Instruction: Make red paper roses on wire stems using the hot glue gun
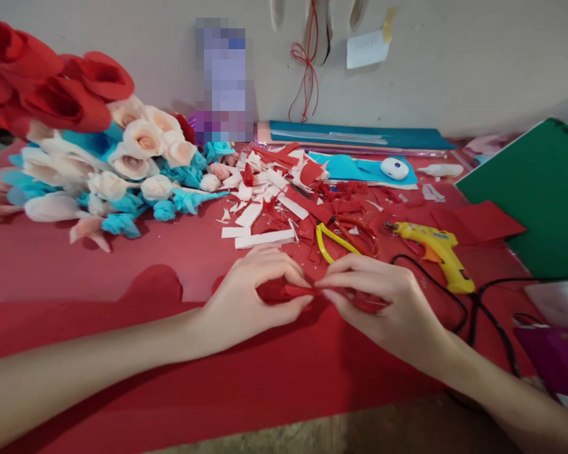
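Both my hands meet over a red sheet (pixel 123 315) spread on the table. My left hand (pixel 250 293) is closed, its fingers curled round a small rolled piece of red foam (pixel 288 291). My right hand (pixel 383 299) pinches the other end of the same red piece between thumb and fingers. Part of the piece is hidden under my fingers.
Yellow-handled scissors (pixel 334 239) and a yellow glue gun (pixel 438 252) with a black cord (pixel 473 309) lie just beyond my hands. Red and white scraps (pixel 274 202) litter the middle. Handmade roses (pixel 123 164) in red, cream and blue pile at the left. A green sheet (pixel 539 189) leans at the right.
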`<state>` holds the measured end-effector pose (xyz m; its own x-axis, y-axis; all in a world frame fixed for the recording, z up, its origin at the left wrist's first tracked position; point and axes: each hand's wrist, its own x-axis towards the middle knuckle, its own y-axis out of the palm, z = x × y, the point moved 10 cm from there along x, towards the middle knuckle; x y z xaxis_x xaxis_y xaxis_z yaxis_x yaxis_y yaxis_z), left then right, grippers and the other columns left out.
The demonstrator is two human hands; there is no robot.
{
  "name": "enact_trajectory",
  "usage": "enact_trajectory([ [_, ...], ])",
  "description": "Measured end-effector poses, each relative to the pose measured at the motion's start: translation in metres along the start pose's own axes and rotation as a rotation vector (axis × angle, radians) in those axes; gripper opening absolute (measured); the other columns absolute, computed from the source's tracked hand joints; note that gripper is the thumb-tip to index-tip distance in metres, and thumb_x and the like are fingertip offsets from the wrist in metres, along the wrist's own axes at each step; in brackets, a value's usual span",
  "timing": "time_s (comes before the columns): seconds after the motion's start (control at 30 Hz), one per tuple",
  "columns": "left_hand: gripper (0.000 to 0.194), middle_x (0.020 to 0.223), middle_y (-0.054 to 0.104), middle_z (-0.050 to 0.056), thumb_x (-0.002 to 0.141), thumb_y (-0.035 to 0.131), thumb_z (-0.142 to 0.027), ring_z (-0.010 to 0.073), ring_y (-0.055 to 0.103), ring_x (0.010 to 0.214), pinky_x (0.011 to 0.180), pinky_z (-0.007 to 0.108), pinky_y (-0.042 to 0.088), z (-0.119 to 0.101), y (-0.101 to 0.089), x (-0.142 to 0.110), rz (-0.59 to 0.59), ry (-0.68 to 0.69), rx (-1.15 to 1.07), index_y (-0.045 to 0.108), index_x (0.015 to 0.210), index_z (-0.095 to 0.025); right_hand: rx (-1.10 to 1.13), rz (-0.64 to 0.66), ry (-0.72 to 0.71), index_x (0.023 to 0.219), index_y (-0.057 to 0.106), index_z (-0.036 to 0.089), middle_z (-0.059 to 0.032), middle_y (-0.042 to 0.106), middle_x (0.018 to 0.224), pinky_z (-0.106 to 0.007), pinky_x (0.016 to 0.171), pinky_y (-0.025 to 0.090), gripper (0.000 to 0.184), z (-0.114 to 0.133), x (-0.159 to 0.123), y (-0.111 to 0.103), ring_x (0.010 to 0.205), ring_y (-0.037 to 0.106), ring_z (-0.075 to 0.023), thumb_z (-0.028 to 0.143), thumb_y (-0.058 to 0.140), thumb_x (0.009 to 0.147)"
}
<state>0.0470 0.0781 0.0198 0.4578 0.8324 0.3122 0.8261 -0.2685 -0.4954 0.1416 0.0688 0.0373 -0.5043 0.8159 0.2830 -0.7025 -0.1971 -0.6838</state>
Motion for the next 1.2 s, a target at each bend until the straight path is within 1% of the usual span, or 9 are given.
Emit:
enact_trajectory([
  [0.1, 0.003, 0.07, 0.064, 0.003, 0.07, 0.063, -0.014, 0.0121, 0.056, 0.072, 0.072, 0.025, 0.045, -0.001, 0.001, -0.002, 0.006, 0.011, 0.004, 0.061, 0.069, -0.012, 0.063, 0.013, 0.017, 0.076, 0.064, 0.01, -0.0054, 0.06, 0.076, -0.019, 0.059, 0.045, 0.011, 0.0, 0.001, 0.003, 0.064, 0.055, -0.0088, 0.007, 0.053, 0.075],
  [0.27, 0.004, 0.069, 0.064, 0.003, 0.07, 0.064, -0.014, 0.0122, 0.055, 0.07, 0.07, 0.026, 0.044, -0.003, 0.001, -0.002, 0.01, 0.013, 0.007, 0.061, 0.067, -0.011, 0.101, 0.02, 0.042, 0.074, 0.064, 0.01, -0.0054, 0.06, 0.075, -0.02, 0.06, 0.046, 0.01, -0.001, 0.002, 0.004, 0.064, 0.055, -0.0095, 0.007, 0.053, 0.074],
  [0.47, 0.006, 0.068, 0.064, 0.005, 0.07, 0.063, -0.015, 0.0132, 0.055, 0.069, 0.07, 0.028, 0.044, -0.004, 0.002, -0.002, 0.015, 0.016, 0.021, 0.061, 0.067, -0.011, 0.074, 0.006, 0.042, 0.073, 0.063, 0.01, -0.0042, 0.059, 0.075, -0.018, 0.059, 0.045, 0.008, 0.0, -0.001, 0.003, 0.063, 0.055, -0.0084, 0.008, 0.055, 0.073],
  [0.63, 0.006, 0.069, 0.064, 0.005, 0.07, 0.063, -0.016, 0.0141, 0.055, 0.071, 0.072, 0.029, 0.044, -0.002, 0.003, -0.002, 0.017, -0.009, 0.029, 0.062, 0.067, -0.011, 0.035, -0.006, 0.026, 0.071, 0.062, 0.012, -0.0025, 0.059, 0.074, -0.016, 0.061, 0.044, 0.01, 0.002, -0.002, 0.003, 0.064, 0.055, -0.0072, 0.007, 0.055, 0.074],
  [0.97, 0.004, 0.071, 0.064, 0.004, 0.069, 0.063, -0.015, 0.0134, 0.057, 0.072, 0.071, 0.026, 0.045, 0.003, 0.0, -0.003, -0.004, -0.055, 0.004, 0.06, 0.067, -0.012, -0.153, -0.093, -0.075, 0.078, 0.06, 0.016, 0.0008, 0.061, 0.08, -0.014, 0.063, 0.043, 0.011, 0.013, -0.009, -0.005, 0.068, 0.057, -0.0058, 0.007, 0.056, 0.073],
  [1.03, 0.005, 0.07, 0.064, 0.003, 0.069, 0.063, -0.015, 0.0138, 0.057, 0.073, 0.071, 0.026, 0.045, 0.003, -0.001, -0.002, -0.013, -0.063, -0.001, 0.059, 0.066, -0.013, -0.24, -0.114, -0.079, 0.077, 0.06, 0.017, 0.0012, 0.061, 0.08, -0.015, 0.061, 0.043, 0.01, 0.01, -0.009, -0.007, 0.068, 0.057, -0.0061, 0.008, 0.056, 0.074],
  [1.1, 0.006, 0.069, 0.064, 0.002, 0.069, 0.063, -0.016, 0.0135, 0.058, 0.073, 0.071, 0.026, 0.045, 0.004, 0.0, -0.002, -0.011, -0.069, -0.009, 0.059, 0.065, -0.013, -0.338, -0.164, -0.08, 0.074, 0.059, 0.017, 0.0017, 0.062, 0.078, -0.016, 0.058, 0.042, 0.009, 0.005, -0.007, -0.013, 0.066, 0.057, -0.0064, 0.009, 0.055, 0.074],
  [1.2, 0.006, 0.068, 0.064, 0.001, 0.07, 0.062, -0.016, 0.0125, 0.057, 0.07, 0.074, 0.027, 0.045, 0.006, 0.002, -0.002, 0.0, -0.082, -0.008, 0.059, 0.065, -0.015, -0.402, -0.235, -0.06, 0.074, 0.058, 0.017, 0.0011, 0.061, 0.078, -0.017, 0.059, 0.042, 0.009, -0.005, -0.003, -0.024, 0.068, 0.057, -0.0076, 0.008, 0.055, 0.075],
])
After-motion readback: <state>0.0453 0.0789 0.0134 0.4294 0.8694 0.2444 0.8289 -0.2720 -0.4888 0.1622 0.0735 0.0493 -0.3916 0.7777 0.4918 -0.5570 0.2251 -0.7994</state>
